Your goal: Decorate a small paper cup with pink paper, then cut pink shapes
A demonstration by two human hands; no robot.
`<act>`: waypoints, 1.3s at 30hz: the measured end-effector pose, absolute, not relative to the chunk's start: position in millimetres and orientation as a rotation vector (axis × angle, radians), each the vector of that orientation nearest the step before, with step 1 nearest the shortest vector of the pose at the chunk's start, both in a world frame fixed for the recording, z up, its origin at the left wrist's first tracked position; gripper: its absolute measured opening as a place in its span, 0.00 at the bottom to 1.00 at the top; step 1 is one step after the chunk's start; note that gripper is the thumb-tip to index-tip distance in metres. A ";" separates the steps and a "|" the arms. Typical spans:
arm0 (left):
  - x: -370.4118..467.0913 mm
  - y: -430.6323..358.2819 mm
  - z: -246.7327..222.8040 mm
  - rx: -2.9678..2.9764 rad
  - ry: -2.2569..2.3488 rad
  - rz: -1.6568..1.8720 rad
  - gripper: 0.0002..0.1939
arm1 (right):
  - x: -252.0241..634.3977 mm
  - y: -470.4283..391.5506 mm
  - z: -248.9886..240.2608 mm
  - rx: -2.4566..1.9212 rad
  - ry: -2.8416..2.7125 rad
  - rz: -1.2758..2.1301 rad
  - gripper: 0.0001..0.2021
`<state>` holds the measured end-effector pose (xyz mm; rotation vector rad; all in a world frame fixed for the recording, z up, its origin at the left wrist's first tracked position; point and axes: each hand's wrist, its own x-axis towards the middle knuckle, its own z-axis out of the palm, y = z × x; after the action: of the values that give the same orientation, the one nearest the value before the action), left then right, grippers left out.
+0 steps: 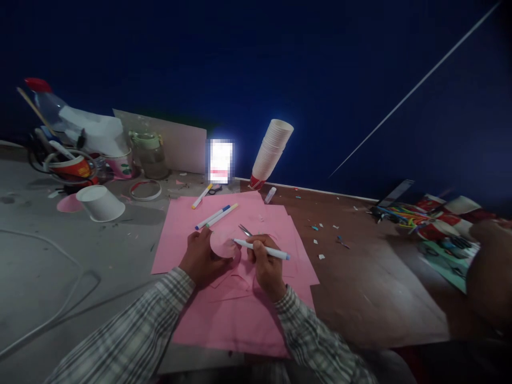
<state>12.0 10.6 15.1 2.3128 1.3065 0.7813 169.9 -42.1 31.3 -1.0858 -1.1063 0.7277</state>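
Note:
My left hand (204, 256) grips a small pink paper piece (222, 244) with a rounded edge, above the pink paper sheets (240, 330). My right hand (267, 264) is closed round a white marker with a light blue end (276, 253), its tip at the right side of the piece. Scissors (245, 230) lie just behind my right hand, their handles hidden. Two markers, one with a blue cap (213, 217) and one with a yellow end (224, 214), rest on the sheets behind my left hand. Another yellow-ended marker (202, 196) lies farther back.
A leaning stack of paper cups (272, 150) and a glowing, blurred screen (221, 161) stand at the back. An overturned white cup (101, 204), a jar (149, 156) and a cable (66, 306) are left. Another person's arm (490, 277) is at the right edge, near coloured cords (404, 212).

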 end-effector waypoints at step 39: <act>12.0 11.4 17.5 2.321 1.300 0.750 0.12 | 171.1 -46.3 25.7 -1.007 -1.040 0.766 0.15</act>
<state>12.0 11.4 17.5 2.3214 1.3003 0.7504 171.1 -46.3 25.7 -1.0066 -1.0402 0.7664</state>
